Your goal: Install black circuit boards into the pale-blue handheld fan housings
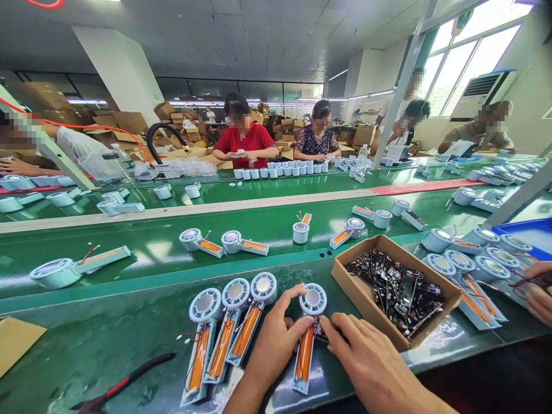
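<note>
A light-blue unit with a round vented head (313, 299) and an orange battery (305, 355) in its long open handle lies on the bench in front of me. My left hand (276, 333) grips it, index finger on the head's rim and thumb at the top of the battery. From the other side, my right hand (371, 353) pinches a small dark circuit board (319, 330) at the joint of head and handle, beside thin wires. The fingers partly hide the board. Three similar units (244, 333) lie side by side left of my left hand.
A cardboard box (360, 299) of black circuit boards (401, 290) stands beyond my right hand. Red-handled pliers (129, 379) lie front left. More units (459, 261) and another person's hand (539, 293) are at right. A green conveyor (150, 247) carries units; several people sit beyond.
</note>
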`<state>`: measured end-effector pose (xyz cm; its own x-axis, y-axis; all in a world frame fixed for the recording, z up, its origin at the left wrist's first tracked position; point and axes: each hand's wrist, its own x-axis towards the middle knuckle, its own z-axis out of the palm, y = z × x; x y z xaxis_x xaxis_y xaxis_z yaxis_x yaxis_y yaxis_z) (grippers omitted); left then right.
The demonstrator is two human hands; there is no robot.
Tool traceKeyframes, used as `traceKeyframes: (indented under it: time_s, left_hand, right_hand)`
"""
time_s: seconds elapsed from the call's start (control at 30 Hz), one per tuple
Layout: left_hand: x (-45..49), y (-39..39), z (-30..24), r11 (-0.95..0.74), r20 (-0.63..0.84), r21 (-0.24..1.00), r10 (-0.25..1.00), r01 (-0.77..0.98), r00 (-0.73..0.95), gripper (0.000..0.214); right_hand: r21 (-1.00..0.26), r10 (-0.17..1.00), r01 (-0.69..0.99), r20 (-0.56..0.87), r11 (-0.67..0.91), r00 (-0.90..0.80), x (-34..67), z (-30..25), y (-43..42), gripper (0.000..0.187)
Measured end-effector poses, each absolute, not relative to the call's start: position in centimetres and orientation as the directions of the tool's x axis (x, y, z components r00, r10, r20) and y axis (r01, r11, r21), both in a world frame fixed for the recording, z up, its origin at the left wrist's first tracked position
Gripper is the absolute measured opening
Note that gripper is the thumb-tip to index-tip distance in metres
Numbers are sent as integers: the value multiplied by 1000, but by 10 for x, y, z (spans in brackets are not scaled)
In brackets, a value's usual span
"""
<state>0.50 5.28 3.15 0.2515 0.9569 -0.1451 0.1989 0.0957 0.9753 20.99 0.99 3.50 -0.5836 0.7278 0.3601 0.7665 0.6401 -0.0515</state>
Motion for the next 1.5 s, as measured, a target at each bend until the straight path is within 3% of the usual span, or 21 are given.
traceKeyframes:
  time_s: [0.07, 0.13, 0.2, 0.27, 0.33, 0.37, 0.4, 0.47, 0.53, 0.6, 0.63, 0.7, 0.83, 0.9, 0.97, 1.07, 1.17, 1.4, 1.5]
  left_hand:
    - [5, 53, 30, 119, -163, 977, 951, 175, 263, 50]
    - [5, 53, 29, 126, -167, 979, 950, 163, 266, 52]
    - [5, 53, 28, 128, -165, 980, 949, 149, 267, 57]
    - [6, 54, 28, 119, -155, 983, 951, 143, 269, 60]
    - [8, 56, 29, 100, -136, 985, 954, 144, 268, 62]
    - [9, 57, 29, 87, -124, 985, 956, 147, 267, 63]
    - [11, 58, 29, 73, -111, 986, 957, 150, 266, 65]
    - [13, 60, 29, 47, -88, 987, 960, 154, 268, 67]
    - [15, 61, 29, 32, -74, 987, 960, 157, 270, 68]
    - [15, 61, 30, 34, -76, 987, 959, 158, 274, 68]
    - [15, 62, 30, 41, -84, 987, 957, 158, 279, 67]
    - [13, 62, 31, 68, -112, 986, 948, 153, 299, 65]
    - [10, 65, 31, 166, -201, 978, 907, 124, 369, 66]
    - [9, 66, 31, 212, -238, 971, 885, 109, 401, 68]
    - [9, 66, 31, 236, -257, 966, 873, 102, 414, 70]
    - [12, 65, 30, 232, -254, 967, 885, 104, 390, 68]
    - [17, 63, 29, 188, -223, 972, 923, 140, 312, 60]
    - [34, 58, 18, 27, -34, 955, 999, 294, 17, 51]
    - [39, 52, 7, 46, -42, 963, 999, 267, -18, 54]
  right_hand:
    - [-267, 793, 762, 366, 590, -486, 206, 30, 8, 35]
    - [-559, 880, 680, 292, 474, -373, 202, 24, 5, 30]
    - [-824, 948, 513, 89, 242, -305, 198, 20, 4, 41]
    - [-957, 939, 278, -173, -89, -298, 193, 18, 3, 49]
    - [-940, 898, 86, -342, -331, -278, 192, 16, 3, 49]
    - [-932, 901, 56, -360, -357, -243, 193, 14, 3, 52]
    - [-945, 926, 89, -325, -313, -192, 195, 12, 3, 53]
    - [-945, 989, 325, -73, -27, -131, 204, 6, 3, 45]
    - [-699, 927, 609, 294, 374, -232, 214, 3, 3, 36]
    - [-282, 758, 744, 491, 605, -430, 221, 7, 4, 32]
    - [-98, 692, 761, 502, 642, -519, 223, 12, 4, 32]
    - [146, 638, 753, 444, 641, -629, 222, 26, 5, 37]
    - [304, 638, 724, 342, 620, -690, 209, 49, 8, 46]
    - [289, 657, 722, 300, 629, -692, 204, 55, 13, 45]
    - [171, 721, 750, 210, 638, -661, 203, 62, 21, 44]
    - [-201, 826, 806, 27, 556, -563, 209, 78, 35, 43]
    - [-543, 863, 753, -97, 372, -496, 218, 93, 42, 35]
    - [-694, 967, 719, -170, 21, -192, 221, 65, 25, 41]
    - [-723, 982, 688, -81, 60, -170, 216, 38, 12, 39]
